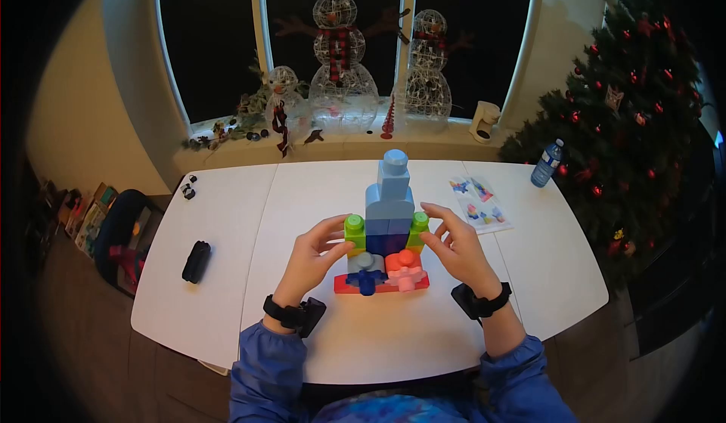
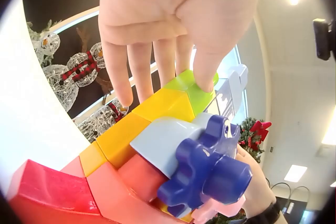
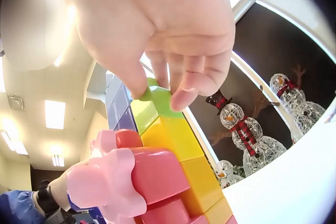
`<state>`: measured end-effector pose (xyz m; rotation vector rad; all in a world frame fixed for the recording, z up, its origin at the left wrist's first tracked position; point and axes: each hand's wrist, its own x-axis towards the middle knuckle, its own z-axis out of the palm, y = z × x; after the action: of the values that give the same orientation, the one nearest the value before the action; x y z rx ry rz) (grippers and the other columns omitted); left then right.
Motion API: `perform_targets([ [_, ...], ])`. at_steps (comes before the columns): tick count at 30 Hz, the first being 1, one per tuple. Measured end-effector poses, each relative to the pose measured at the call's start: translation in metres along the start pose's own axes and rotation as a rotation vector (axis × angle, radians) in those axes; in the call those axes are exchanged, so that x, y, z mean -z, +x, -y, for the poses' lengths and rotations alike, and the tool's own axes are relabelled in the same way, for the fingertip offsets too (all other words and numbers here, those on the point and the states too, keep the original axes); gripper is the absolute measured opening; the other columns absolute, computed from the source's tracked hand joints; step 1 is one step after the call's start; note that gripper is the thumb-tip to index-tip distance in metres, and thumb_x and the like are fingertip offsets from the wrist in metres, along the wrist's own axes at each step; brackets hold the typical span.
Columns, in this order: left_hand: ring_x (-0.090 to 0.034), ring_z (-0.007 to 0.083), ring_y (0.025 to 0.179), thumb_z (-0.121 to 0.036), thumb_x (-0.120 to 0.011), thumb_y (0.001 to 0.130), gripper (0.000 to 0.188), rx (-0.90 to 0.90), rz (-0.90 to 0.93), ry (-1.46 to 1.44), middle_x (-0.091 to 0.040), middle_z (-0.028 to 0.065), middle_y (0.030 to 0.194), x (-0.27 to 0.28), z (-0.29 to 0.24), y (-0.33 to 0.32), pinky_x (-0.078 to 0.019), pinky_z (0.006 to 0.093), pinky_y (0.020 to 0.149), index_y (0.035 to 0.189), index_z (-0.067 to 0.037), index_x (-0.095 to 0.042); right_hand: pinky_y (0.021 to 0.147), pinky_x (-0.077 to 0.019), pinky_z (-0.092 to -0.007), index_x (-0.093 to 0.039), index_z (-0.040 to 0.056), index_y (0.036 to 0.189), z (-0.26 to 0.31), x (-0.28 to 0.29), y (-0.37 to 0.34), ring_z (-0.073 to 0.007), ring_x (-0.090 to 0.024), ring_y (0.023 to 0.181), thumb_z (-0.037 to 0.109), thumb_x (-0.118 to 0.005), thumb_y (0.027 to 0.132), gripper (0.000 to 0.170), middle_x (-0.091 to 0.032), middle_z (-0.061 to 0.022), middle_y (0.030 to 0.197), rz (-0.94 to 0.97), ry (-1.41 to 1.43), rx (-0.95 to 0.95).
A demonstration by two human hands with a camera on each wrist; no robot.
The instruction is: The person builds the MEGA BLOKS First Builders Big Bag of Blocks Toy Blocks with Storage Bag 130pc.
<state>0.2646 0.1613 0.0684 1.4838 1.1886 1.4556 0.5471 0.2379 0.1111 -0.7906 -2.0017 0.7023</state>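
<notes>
A tower of toy building blocks stands upright on a red base [image 1: 344, 288], with light blue blocks [image 1: 394, 185] highest in the middle. Flanking it are a left green block [image 1: 355, 232] and a right green block [image 1: 418, 232], each over yellow blocks [image 3: 173, 139]. My left hand [image 1: 308, 260] pinches the left green block, thumb on its near face and fingers behind. On the other side, my right hand [image 1: 463, 257] holds the right green block between thumb and fingers. A dark blue gear-shaped piece [image 2: 205, 169] and a pink one [image 3: 107, 182] project from the front.
A printed sheet [image 1: 481, 205] with pictures of block models lies right of the tower, and a water bottle [image 1: 547, 164] stands beyond it. On the left of the white table [image 1: 227, 294] is a black case [image 1: 197, 262]; small dark items [image 1: 188, 190] lie farther back.
</notes>
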Motion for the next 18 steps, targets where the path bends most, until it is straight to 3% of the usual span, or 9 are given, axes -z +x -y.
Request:
perform_targets([
  [6,-0.072,0.0247,0.114,-0.003,-0.074,0.096,0.045,-0.039,-0.012,-0.01,-0.071,0.0124,0.127,-0.003,0.002,0.003,-0.0601,0.034,0.094,0.14,-0.001,-0.062,0.065,-0.0506,-0.0317,-0.065,0.0023,0.123,-0.007,-0.004,0.003,-0.0186,-0.065,0.067,0.011,-0.076,0.094,0.032,-0.074,-0.0102,0.105,0.035,-0.054,0.05],
  [9,-0.066,0.0259,0.124,-0.002,-0.072,0.096,0.049,0.049,0.017,0.001,-0.067,0.0136,0.134,-0.003,-0.005,0.002,-0.0553,0.0393,0.103,0.143,0.0,-0.057,0.067,-0.0515,-0.0314,-0.064,0.0029,0.124,-0.008,-0.005,0.001,-0.0198,-0.066,0.069,0.011,-0.076,0.094,0.033,-0.072,-0.0115,0.109,0.045,-0.05,0.021],
  [12,-0.063,0.0283,0.13,-0.01,-0.079,0.092,0.061,-0.045,0.012,0.225,-0.066,0.0148,0.14,-0.002,-0.023,-0.004,-0.0542,0.0415,0.105,0.148,-0.003,-0.054,0.07,-0.0529,-0.03,-0.063,0.0042,0.131,-0.006,0.001,-0.001,-0.0181,-0.068,0.076,0.01,-0.075,0.093,0.04,-0.071,-0.0123,0.122,0.071,-0.05,0.032],
  [15,-0.058,0.0286,0.137,-0.013,-0.08,0.089,0.069,-0.194,-0.165,0.263,-0.063,0.0148,0.145,0.017,-0.051,-0.034,-0.0505,0.0434,0.108,0.15,-0.005,-0.051,0.074,-0.0544,-0.0283,-0.061,0.0057,0.139,0.0,0.028,-0.026,-0.0158,-0.07,0.084,0.007,-0.074,0.093,0.048,-0.068,-0.0126,0.134,-0.086,0.061,-0.004],
  [16,-0.06,0.0282,0.135,-0.011,-0.079,0.088,0.065,-0.232,-0.254,0.253,-0.064,0.0154,0.143,0.029,-0.056,-0.051,-0.0506,0.042,0.107,0.148,-0.005,-0.053,0.076,-0.0549,-0.0268,-0.06,0.0042,0.143,0.004,0.047,-0.038,-0.0137,-0.071,0.089,0.005,-0.071,0.093,0.051,-0.067,-0.0122,0.137,-0.134,0.066,0.008],
  [18,-0.064,0.0282,0.126,-0.014,-0.071,0.097,0.048,-0.341,-0.463,0.283,-0.066,0.0176,0.134,0.054,-0.067,-0.09,-0.052,0.0406,0.104,0.14,0.0,-0.056,0.081,-0.0549,-0.0282,-0.062,-0.0017,0.133,0.005,0.085,-0.067,-0.0136,-0.07,0.086,0.006,-0.069,0.095,0.04,-0.069,-0.0143,0.13,-0.292,0.041,0.057],
])
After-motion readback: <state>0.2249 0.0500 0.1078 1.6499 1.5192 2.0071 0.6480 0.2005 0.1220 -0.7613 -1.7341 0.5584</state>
